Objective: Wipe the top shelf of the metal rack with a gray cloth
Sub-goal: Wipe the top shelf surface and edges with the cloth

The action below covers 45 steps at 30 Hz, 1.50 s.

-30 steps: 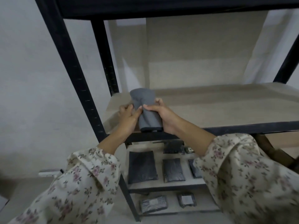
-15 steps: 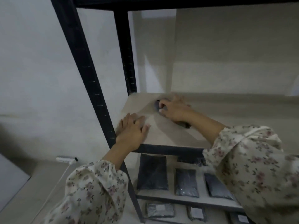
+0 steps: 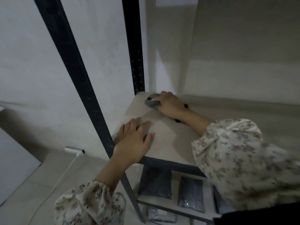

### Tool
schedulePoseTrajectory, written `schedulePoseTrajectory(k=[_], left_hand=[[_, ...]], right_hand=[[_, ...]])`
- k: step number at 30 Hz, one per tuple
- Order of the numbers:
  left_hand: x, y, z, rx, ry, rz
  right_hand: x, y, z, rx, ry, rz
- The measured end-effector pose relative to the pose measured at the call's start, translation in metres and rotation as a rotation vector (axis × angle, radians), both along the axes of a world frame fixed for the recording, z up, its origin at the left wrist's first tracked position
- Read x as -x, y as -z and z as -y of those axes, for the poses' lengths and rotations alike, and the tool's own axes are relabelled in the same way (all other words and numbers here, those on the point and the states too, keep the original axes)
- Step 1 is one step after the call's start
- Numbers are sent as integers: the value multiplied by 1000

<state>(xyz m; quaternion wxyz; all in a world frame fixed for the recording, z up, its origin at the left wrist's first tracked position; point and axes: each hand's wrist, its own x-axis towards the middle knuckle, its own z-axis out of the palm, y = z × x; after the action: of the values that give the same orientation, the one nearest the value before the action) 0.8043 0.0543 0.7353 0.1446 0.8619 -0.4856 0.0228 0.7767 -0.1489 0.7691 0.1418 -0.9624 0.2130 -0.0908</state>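
Observation:
The beige shelf board of the black metal rack fills the middle of the view. My right hand presses the bunched gray cloth against the board at its far left corner, close to the rear post; fingers curl over the cloth, most of which is hidden under the hand. My left hand lies flat with spread fingers on the board's near left corner, beside the front post.
Lower shelves hold several dark flat packets. A white power strip with its cord lies on the floor at left. A pale wall stands behind the rack. A dark band circles my right wrist.
My right hand has carried the cloth from the shelf's front edge to the far left corner. My left hand let go of it and now lies flat on the board.

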Motion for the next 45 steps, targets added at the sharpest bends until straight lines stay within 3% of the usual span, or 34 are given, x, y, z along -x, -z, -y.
schedulePoseTrajectory(k=[3, 6, 9, 11, 15, 18, 22, 24, 28, 30, 33, 37, 40, 43, 45], left_hand=[[-1, 2, 0, 37, -4, 36], [-3, 3, 1, 38, 12, 18], [-5, 4, 1, 35, 5, -6], [-6, 5, 0, 45, -7, 2], [-3, 4, -1, 52, -14, 38], [-3, 2, -1, 51, 1, 11], [-3, 2, 0, 25, -2, -5], [-3, 2, -1, 26, -8, 7], [-2, 1, -1, 37, -1, 12], [-3, 0, 1, 44, -1, -1], [-3, 0, 2, 45, -11, -7], [-1, 2, -1, 62, -16, 5], [1, 2, -2, 69, -17, 8], [3, 1, -3, 165, 4, -1], [7, -3, -6, 286, 36, 42]], right_hand=[[12, -9, -5, -138, -287, 50], [-2, -24, 22, -181, -186, 94], [-29, -20, 31, -19, -29, -12], [-33, -10, 18, 34, -96, -40], [-12, -10, 0, -172, -363, 42], [-24, -24, 11, -261, -316, 42], [-52, -15, 14, -116, -220, 139], [-52, -6, 4, -65, -291, 114], [-32, -20, 1, -379, -508, -57], [-38, -32, 10, -442, -487, -62], [-61, -30, 13, -361, -369, 67], [-62, -4, -9, -141, -396, 56], [-41, -13, -8, -301, -580, -26], [-35, -34, 1, -406, -594, -185], [-41, -36, -3, -347, -508, -102]])
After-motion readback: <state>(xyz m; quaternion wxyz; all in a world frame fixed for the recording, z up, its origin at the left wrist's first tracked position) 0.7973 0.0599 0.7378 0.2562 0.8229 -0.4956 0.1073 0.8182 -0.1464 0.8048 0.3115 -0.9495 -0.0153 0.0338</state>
